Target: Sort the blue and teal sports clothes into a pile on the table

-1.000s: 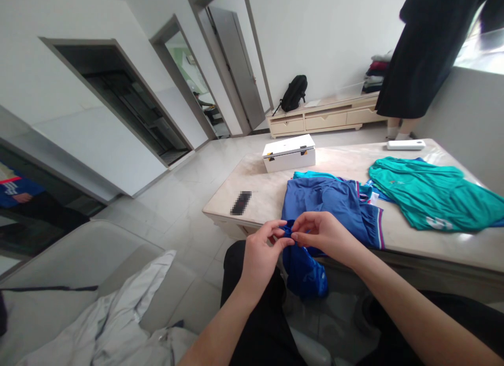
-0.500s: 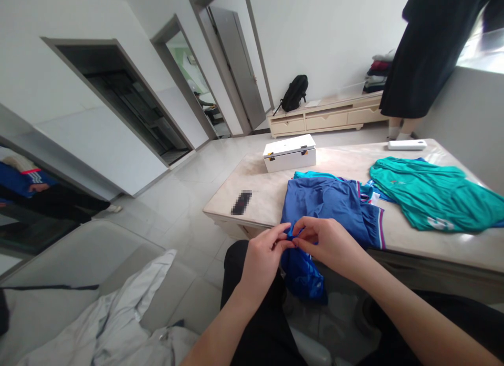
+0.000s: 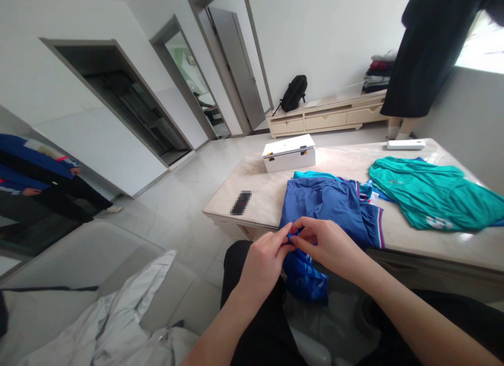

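**Blue cloth [image 3: 306, 282] pinched up, lower ctr of frame**

L hand [image 3: 264, 253] & R hand [image 3: 325, 242] meet just below ctr; each grip pinches cloth's upper part, thumb vs. fingers. Rest hangs below, by table [image 3: 222, 207] edge. Exact spot pinched mostly hidden. Best: light pinches, close tog., fabric untwisted btwn them, hanging part clear of striped-hem garment [image 3: 326, 198] just behind, approx. mid-frame.

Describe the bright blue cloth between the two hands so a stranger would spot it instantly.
Start at the big pale table. At its near edge, the left hand and right hand pinch the bright blue cloth. It hangs below them, while the duller blue garment and green garment lie on the table.
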`<state>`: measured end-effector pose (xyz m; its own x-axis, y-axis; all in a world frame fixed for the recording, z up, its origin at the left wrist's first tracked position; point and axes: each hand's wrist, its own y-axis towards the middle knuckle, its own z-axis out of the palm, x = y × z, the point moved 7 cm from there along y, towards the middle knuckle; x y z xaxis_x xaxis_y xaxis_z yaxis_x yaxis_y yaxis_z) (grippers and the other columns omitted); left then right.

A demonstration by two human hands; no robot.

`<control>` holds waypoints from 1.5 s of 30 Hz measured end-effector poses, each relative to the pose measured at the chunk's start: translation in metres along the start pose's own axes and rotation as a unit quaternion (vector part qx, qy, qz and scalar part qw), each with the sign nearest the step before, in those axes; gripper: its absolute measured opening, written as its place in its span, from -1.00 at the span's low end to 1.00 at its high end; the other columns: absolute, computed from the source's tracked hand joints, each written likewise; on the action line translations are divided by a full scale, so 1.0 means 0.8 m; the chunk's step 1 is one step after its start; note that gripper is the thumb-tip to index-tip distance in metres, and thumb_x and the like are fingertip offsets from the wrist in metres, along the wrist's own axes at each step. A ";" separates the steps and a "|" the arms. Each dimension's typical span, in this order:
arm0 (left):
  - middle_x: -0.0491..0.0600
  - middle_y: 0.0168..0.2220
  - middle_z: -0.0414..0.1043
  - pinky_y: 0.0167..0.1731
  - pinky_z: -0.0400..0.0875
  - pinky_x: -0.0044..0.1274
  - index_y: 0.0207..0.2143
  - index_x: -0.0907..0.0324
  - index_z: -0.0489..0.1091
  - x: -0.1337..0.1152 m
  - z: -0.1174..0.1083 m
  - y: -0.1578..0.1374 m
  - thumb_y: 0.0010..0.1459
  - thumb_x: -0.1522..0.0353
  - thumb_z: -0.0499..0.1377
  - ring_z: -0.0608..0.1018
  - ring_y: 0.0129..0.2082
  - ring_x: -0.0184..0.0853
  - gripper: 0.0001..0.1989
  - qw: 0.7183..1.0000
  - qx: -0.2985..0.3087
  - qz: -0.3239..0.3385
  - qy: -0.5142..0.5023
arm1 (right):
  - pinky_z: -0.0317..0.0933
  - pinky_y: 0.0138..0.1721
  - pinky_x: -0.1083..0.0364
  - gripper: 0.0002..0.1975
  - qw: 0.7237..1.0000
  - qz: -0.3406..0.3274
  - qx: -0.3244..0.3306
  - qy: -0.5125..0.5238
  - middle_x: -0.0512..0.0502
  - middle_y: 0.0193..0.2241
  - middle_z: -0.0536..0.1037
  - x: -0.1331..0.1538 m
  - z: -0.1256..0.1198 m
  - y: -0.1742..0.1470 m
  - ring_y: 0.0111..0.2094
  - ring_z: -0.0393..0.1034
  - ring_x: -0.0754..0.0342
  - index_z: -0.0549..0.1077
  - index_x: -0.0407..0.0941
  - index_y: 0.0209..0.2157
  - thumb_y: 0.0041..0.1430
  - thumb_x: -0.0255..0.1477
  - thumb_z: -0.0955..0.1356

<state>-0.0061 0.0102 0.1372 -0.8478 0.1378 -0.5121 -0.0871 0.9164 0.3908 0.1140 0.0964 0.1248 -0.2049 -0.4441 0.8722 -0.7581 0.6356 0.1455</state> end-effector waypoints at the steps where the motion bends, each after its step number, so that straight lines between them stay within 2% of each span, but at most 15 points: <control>1: 0.00 -0.17 0.63 -0.11 0.56 -0.47 0.17 0.04 0.46 0.003 -0.003 0.001 0.29 0.44 0.22 0.65 -0.19 -0.26 -0.59 1.000 -0.001 -0.009 -0.012 | 0.33 -0.34 0.11 -0.84 1.000 -0.004 0.001 0.001 -0.03 -0.36 0.68 0.000 -0.001 0.001 -0.35 0.59 -0.01 0.53 -0.02 -0.16 0.25 -0.33 0.35; 4: -0.02 -0.15 0.63 -0.12 0.56 -0.50 0.09 0.02 0.53 0.012 -0.016 0.003 0.29 0.44 0.22 0.65 -0.20 -0.29 -0.66 0.998 -0.010 -0.036 -0.057 | 0.36 -0.29 0.10 -0.75 0.999 -0.021 -0.016 -0.032 -0.04 -0.29 0.65 -0.002 -0.012 0.004 -0.33 0.56 0.02 0.54 -0.02 -0.07 0.26 -0.26 0.38; 6: -0.04 -0.14 0.63 -0.13 0.56 -0.52 0.04 0.01 0.56 0.014 -0.026 0.003 0.29 0.42 0.23 0.65 -0.20 -0.31 -0.70 0.996 -0.021 -0.039 -0.084 | 0.39 -0.17 0.07 -0.65 0.997 -0.044 -0.012 -0.059 -0.10 -0.14 0.61 -0.006 -0.019 0.007 -0.21 0.55 -0.01 0.53 -0.02 0.01 0.22 -0.23 0.42; 9: -0.07 -0.16 0.63 -0.14 0.56 -0.56 0.01 0.00 0.56 0.006 -0.041 0.001 0.30 0.43 0.23 0.64 -0.21 -0.36 -0.73 0.994 -0.032 -0.004 -0.104 | 0.32 0.10 -0.01 -0.48 0.994 -0.085 0.028 -0.070 -0.15 0.12 0.47 -0.014 -0.019 0.012 0.05 0.47 -0.10 0.49 0.02 0.13 0.13 -0.22 0.48; 11: -0.07 -0.19 0.62 -0.14 0.55 -0.56 0.00 0.00 0.56 -0.004 -0.049 -0.001 0.30 0.45 0.23 0.63 -0.21 -0.37 -0.73 0.994 -0.033 0.038 -0.102 | 0.25 0.18 -0.02 -0.47 0.991 -0.101 0.053 -0.067 -0.15 0.19 0.42 -0.018 -0.015 0.016 0.13 0.42 -0.13 0.50 0.02 0.13 0.10 -0.24 0.50; 13: -0.08 -0.23 0.62 -0.15 0.54 -0.56 -0.01 0.01 0.56 -0.012 -0.056 -0.005 0.29 0.47 0.24 0.62 -0.23 -0.37 -0.73 0.992 -0.035 0.078 -0.098 | 0.27 0.12 0.00 -0.54 0.990 -0.102 0.079 -0.057 -0.14 0.10 0.50 -0.022 -0.010 0.018 0.07 0.45 -0.12 0.54 -0.01 0.06 0.10 -0.26 0.51; 15: -0.09 -0.25 0.62 -0.17 0.54 -0.55 -0.02 0.02 0.56 -0.015 -0.062 -0.007 0.28 0.49 0.24 0.62 -0.24 -0.37 -0.72 0.989 -0.043 0.100 -0.097 | 0.32 -0.04 0.04 -0.67 0.990 -0.086 0.099 -0.050 -0.08 -0.12 0.61 -0.026 -0.007 0.020 -0.11 0.50 -0.06 0.59 -0.04 -0.06 0.14 -0.26 0.48; 18: -0.09 -0.25 0.62 -0.18 0.54 -0.57 -0.04 0.03 0.57 -0.010 -0.071 -0.009 0.27 0.50 0.25 0.63 -0.25 -0.38 -0.73 0.988 -0.075 0.105 -0.083 | 0.27 -0.25 0.08 -0.80 0.994 -0.054 0.092 -0.038 0.01 -0.37 0.60 -0.031 -0.014 0.021 -0.30 0.46 0.01 0.61 -0.05 -0.24 0.18 -0.23 0.45; 22: -0.07 -0.22 0.62 -0.17 0.56 -0.56 -0.06 0.07 0.57 0.011 -0.077 -0.006 0.29 0.46 0.24 0.64 -0.27 -0.39 -0.79 0.986 -0.141 0.065 -0.053 | 0.26 -0.33 0.10 -0.75 0.999 -0.027 0.039 0.015 -0.01 -0.43 0.57 -0.033 -0.034 0.021 -0.37 0.44 0.02 0.58 -0.10 -0.31 0.15 -0.19 0.46; 27: -0.05 -0.21 0.63 -0.10 0.55 -0.52 -0.05 0.08 0.58 0.025 -0.070 0.008 0.29 0.41 0.25 0.65 -0.23 -0.35 -0.79 0.983 -0.176 0.040 -0.023 | 0.29 -0.36 0.10 -0.74 0.997 -0.023 -0.064 0.037 -0.03 -0.45 0.53 -0.025 -0.056 0.015 -0.39 0.42 0.03 0.51 -0.10 -0.33 0.21 -0.18 0.41; 31: -0.05 -0.20 0.63 -0.08 0.52 -0.51 -0.07 0.08 0.59 0.026 -0.060 0.021 0.27 0.37 0.28 0.64 -0.21 -0.33 -0.81 0.982 -0.185 0.017 -0.024 | 0.31 -0.29 0.08 -0.82 0.986 -0.060 -0.155 -0.027 -0.03 -0.38 0.56 -0.009 -0.066 0.002 -0.34 0.44 0.02 0.51 -0.07 -0.20 0.30 -0.27 0.35; 34: -0.04 -0.15 0.62 -0.05 0.50 -0.51 -0.08 0.09 0.57 0.027 -0.049 0.027 0.30 0.35 0.25 0.64 -0.17 -0.33 -0.83 0.980 -0.183 -0.017 -0.073 | 0.28 -0.30 0.09 -0.84 0.970 -0.094 -0.206 -0.095 -0.04 -0.33 0.58 0.006 -0.067 -0.009 -0.31 0.46 0.01 0.49 -0.07 -0.15 0.35 -0.33 0.31; 38: -0.01 -0.13 0.57 -0.09 0.50 -0.53 -0.08 0.11 0.50 0.023 -0.038 0.026 0.35 0.34 0.17 0.61 -0.17 -0.35 -0.85 0.961 -0.244 -0.045 -0.119 | 0.24 -0.34 0.10 -0.84 0.939 -0.139 -0.267 -0.167 -0.08 -0.34 0.61 0.020 -0.065 -0.019 -0.34 0.52 -0.01 0.46 -0.10 -0.12 0.39 -0.36 0.28; 41: 0.02 -0.12 0.52 -0.09 0.48 -0.54 -0.06 0.14 0.43 0.013 -0.038 0.024 0.38 0.39 0.11 0.58 -0.13 -0.35 -0.86 0.945 -0.314 -0.012 -0.089 | 0.23 -0.38 0.10 -0.81 0.910 -0.169 -0.311 -0.214 -0.11 -0.34 0.64 0.023 -0.062 -0.025 -0.37 0.56 -0.02 0.47 -0.13 -0.09 0.41 -0.37 0.28; 45: 0.05 -0.12 0.48 -0.02 0.48 -0.49 0.00 0.16 0.35 0.000 -0.039 0.024 0.37 0.50 0.07 0.57 -0.05 -0.33 -0.79 0.928 -0.351 0.111 -0.052 | 0.24 -0.40 0.11 -0.81 0.883 -0.197 -0.356 -0.234 -0.13 -0.31 0.66 0.025 -0.066 -0.033 -0.39 0.58 0.00 0.48 -0.16 -0.07 0.41 -0.40 0.29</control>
<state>-0.0242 0.0164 0.1684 -0.8340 0.3629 -0.4156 -0.2657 0.3960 0.8790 0.1625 0.1046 0.1629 -0.3710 -0.8260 0.4243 -0.2810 0.5353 0.7965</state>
